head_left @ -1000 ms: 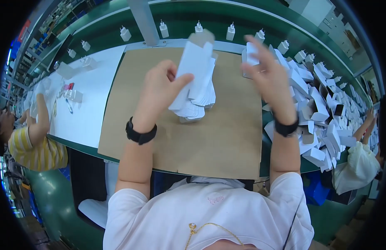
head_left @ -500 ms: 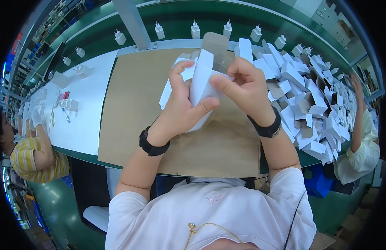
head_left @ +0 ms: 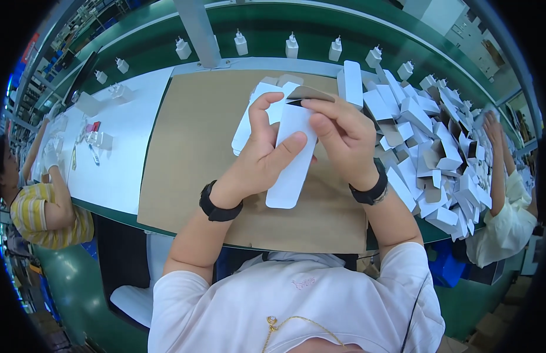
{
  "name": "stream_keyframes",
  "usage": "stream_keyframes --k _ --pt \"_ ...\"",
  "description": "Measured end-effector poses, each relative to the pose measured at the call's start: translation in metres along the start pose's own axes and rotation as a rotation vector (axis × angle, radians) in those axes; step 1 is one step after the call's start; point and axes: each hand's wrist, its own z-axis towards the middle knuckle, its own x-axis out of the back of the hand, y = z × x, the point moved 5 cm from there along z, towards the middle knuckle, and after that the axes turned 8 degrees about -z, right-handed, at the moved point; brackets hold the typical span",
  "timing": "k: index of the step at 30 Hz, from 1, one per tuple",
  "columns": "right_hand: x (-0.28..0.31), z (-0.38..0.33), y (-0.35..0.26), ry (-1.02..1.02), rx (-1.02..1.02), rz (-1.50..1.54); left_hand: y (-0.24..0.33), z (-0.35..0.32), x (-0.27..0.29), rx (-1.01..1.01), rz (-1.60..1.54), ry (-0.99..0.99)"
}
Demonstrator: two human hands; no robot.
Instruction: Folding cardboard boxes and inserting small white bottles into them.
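Observation:
A slim white cardboard box [head_left: 293, 167] is held up over the brown sheet [head_left: 193, 135]. My left hand [head_left: 255, 153] is closed round its left side, the thumb across the front face. At the top end, my right hand [head_left: 346, 135] grips the upper right edge, its fingers beside a raised grey-brown flap [head_left: 311, 93]. A dark gap shows under that flap; what lies inside cannot be made out. Beyond my left hand, flat white carton pieces [head_left: 243, 126] lie on the brown sheet.
A large heap of white boxes [head_left: 417, 115] covers the table at the right. White plug adapters [head_left: 291, 46] line the green ledge behind. On the white surface at left lie a pen [head_left: 94, 154] and small items. Co-workers sit left [head_left: 52, 206] and right [head_left: 499, 217].
The box has turned so that its long front face shows. Its top flap has folded down from upright, and my right fingers have moved onto the top end.

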Motion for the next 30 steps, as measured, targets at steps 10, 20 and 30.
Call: stream_keyframes --k 10,20,30 --pt "0.001 0.004 0.013 -0.271 -0.280 0.354 0.000 -0.007 0.017 0.099 0.220 -0.027" --pt "0.000 0.001 0.023 -0.365 -0.540 0.523 0.004 -0.007 0.014 0.111 0.467 -0.104" --pt "-0.001 0.002 0.017 -0.345 -0.474 0.393 0.013 -0.009 0.014 0.109 0.472 -0.093"
